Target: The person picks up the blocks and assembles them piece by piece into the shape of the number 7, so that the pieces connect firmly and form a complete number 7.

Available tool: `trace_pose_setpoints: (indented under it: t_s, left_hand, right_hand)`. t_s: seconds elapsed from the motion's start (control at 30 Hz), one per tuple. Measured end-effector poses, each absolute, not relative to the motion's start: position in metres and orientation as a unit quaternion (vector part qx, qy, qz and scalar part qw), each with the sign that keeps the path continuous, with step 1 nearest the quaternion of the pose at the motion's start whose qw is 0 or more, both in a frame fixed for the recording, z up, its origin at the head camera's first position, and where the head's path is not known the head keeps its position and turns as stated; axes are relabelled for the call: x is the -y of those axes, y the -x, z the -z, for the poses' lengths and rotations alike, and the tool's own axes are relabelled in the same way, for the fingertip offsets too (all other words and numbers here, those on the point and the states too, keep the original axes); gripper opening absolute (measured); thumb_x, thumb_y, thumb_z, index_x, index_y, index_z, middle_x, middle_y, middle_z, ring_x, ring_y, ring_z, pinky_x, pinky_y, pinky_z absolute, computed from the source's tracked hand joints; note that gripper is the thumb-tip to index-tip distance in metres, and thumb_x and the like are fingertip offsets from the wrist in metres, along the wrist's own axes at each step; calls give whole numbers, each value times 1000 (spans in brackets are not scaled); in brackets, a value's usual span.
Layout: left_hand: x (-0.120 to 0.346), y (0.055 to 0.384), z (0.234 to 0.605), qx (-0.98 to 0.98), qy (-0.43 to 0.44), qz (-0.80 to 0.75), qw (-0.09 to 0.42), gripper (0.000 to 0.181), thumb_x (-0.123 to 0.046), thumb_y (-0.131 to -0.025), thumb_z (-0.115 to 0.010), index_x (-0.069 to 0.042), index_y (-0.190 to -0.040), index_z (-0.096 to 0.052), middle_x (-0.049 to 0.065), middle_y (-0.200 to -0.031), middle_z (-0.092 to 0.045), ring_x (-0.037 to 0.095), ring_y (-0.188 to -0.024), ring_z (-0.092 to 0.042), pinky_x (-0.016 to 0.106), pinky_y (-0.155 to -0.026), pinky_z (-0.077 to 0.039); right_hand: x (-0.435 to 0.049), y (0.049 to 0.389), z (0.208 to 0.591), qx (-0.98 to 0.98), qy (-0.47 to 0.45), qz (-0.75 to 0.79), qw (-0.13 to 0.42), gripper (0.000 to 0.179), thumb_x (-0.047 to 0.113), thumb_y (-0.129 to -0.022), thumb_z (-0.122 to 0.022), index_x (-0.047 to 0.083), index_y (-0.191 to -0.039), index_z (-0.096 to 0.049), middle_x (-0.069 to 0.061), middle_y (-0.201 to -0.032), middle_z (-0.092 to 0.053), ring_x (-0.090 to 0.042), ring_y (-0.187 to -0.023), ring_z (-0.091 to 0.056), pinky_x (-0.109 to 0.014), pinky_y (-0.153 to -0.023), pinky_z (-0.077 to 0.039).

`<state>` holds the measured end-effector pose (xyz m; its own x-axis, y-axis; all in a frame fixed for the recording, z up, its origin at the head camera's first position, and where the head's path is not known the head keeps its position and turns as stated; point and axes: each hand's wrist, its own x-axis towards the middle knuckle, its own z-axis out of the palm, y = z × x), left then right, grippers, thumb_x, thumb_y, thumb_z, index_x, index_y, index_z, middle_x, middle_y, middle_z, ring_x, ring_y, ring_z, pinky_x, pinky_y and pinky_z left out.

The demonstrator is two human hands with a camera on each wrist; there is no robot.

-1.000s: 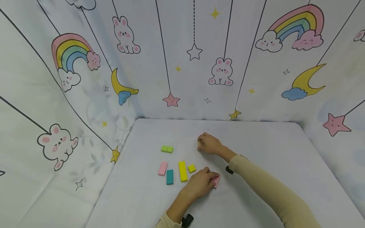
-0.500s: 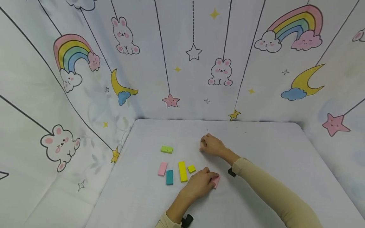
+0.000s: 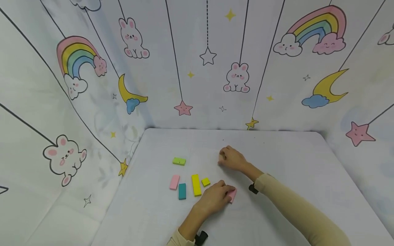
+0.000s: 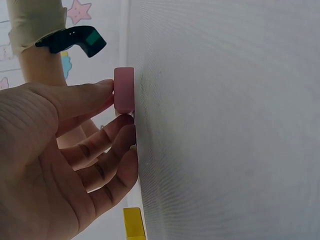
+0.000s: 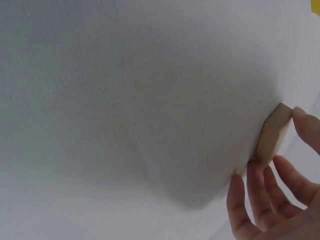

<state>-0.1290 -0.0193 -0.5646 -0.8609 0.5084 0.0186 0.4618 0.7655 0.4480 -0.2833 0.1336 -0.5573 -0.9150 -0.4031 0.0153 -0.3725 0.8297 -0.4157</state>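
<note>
At the bench (image 3: 147, 218), both hands are occupied, each with one block. Our left hand (image 3: 213, 197), the nearer of the two, pinches a pink block (image 3: 233, 195) between thumb and curled fingers; the left wrist view shows that block resting against the cloth, thumb tip upon it and the other fingers bent down to the surface. We judge this a steadying hold, the fingers bracing on the bench so the piece cannot slide. Farther out, our right hand (image 3: 233, 159) pinches a bare wooden block (image 5: 271, 132) by its ends, thumb at one, fingertips at the other, leaving the long face uncovered; such a grip would probably make turning it easy. From above, the fingers mostly hide this piece, and whether it touches the cloth we cannot tell. Left of the hands lie the loose ones: a long yellow block (image 3: 196, 185) with a small yellow block (image 3: 206, 182) just beside it, a teal block (image 3: 182, 191), a second pink block (image 3: 174, 182) near the teal, and a lime-green block (image 3: 179, 161) apart, farther back. All lie flat with gaps between, likely so that fingers can get round any one without disturbing its neighbours.
</note>
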Motion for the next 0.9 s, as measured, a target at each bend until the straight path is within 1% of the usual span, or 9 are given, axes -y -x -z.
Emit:
trace_pose_setpoints:
  t_s: [0.27, 0.47, 0.63, 0.9]
  left_hand:
    - [20, 129, 565, -938, -258, -227, 56, 34, -28, -100, -71, -27, -134, -72, -7, -105, -62, 2, -86, -54, 21, -72, -48]
    - [20, 129, 564, -938, -256, -228, 55, 34, -27, -101, -70, -27, -134, -72, -7, -105, -61, 2, -84, -53, 20, -70, -46]
    - [20, 128, 561, -938, -253, -231, 57, 34, -27, -100, -71, -27, -134, -72, -7, -103, -61, 2, -82, -51, 20, -68, -45]
    - [18, 129, 566, -940, -252, -223, 52, 34, -28, -100, -71, -29, -134, -72, -7, -106, -62, 2, -85, -55, 20, -70, -46]
  right_hand:
    - [-139, 278, 559, -958, 192, 211, 38, 53, 37, -89, -82, 5, -129, -66, -14, -127, -63, -26, -107, -62, -48, -92, -53]
    - [-142, 273, 558, -957, 190, 218, 31, 53, 36, -89, -84, 5, -128, -67, -12, -121, -63, -25, -101, -61, -47, -89, -54]
    - [-146, 271, 559, -957, 187, 217, 35, 53, 37, -89, -84, 6, -128, -66, -11, -122, -63, -23, -100, -61, -46, -88, -53]
    - [-154, 267, 561, -960, 181, 212, 37, 55, 39, -87, -85, 6, -127, -67, -11, -121, -64, -23, -100, -61, -45, -87, -53]
